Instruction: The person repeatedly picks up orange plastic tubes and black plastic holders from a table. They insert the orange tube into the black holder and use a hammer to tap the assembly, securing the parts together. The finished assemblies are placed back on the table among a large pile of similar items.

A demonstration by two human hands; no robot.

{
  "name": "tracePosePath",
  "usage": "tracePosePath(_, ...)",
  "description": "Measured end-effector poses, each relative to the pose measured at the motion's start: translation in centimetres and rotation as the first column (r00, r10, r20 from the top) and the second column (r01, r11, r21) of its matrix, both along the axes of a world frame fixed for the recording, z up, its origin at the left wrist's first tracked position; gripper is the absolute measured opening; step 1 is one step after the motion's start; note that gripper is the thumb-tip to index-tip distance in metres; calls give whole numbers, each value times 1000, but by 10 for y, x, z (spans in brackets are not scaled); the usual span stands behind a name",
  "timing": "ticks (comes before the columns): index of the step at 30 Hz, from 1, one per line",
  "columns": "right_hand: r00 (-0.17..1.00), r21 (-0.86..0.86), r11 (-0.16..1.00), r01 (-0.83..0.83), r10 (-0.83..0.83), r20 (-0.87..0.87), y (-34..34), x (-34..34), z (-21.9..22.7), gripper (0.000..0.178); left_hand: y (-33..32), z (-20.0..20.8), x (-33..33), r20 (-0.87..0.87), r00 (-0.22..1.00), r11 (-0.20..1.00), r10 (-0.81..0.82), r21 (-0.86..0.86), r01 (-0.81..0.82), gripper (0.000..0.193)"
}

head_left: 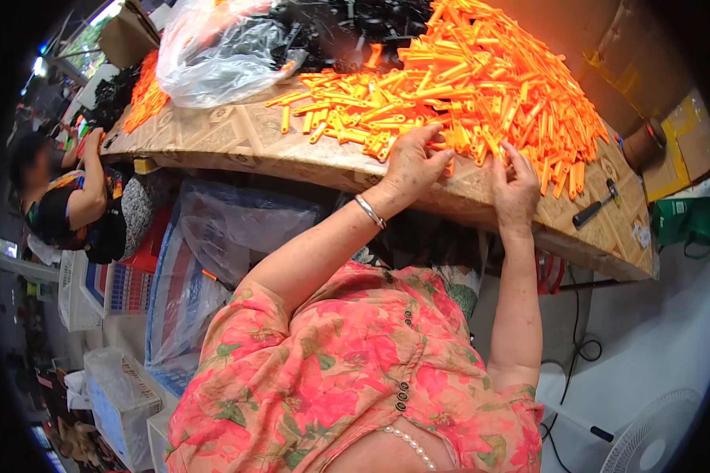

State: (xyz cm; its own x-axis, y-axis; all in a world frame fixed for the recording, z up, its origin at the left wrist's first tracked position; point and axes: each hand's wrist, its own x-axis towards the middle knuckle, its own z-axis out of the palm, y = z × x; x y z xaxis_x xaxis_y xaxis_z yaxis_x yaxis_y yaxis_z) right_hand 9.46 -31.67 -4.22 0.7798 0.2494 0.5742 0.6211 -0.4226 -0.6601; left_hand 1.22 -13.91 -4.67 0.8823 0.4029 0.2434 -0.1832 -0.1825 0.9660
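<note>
A large heap of slim orange plastic pieces (481, 87) covers the table in front of me. At its near edge, my left hand (412, 164) is closed, thumb and fingers bent round a small orange plastic piece (450, 166). My right hand (517, 191) is beside it, a short gap to the right, with thumb and forefinger pinched together against the heap. Whatever lies between those right fingertips blends with the orange behind. Loose pieces are scattered to the left of my left hand.
Behind the heap are black parts (347, 31) and a clear plastic bag (213, 63). A black-handled hammer (596, 205) rests on the patterned table (237, 130), right of the heap. A brown spool (643, 146) stands by cardboard. Another person (79, 189) sits at left; a fan (655, 441) is lower right.
</note>
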Motion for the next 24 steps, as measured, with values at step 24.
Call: tracePosePath(24, 958, 422, 906, -41, 156, -241, -11, -2, -11, 25, 190, 62, 94, -52, 694, 230, 718, 959, -166, 42)
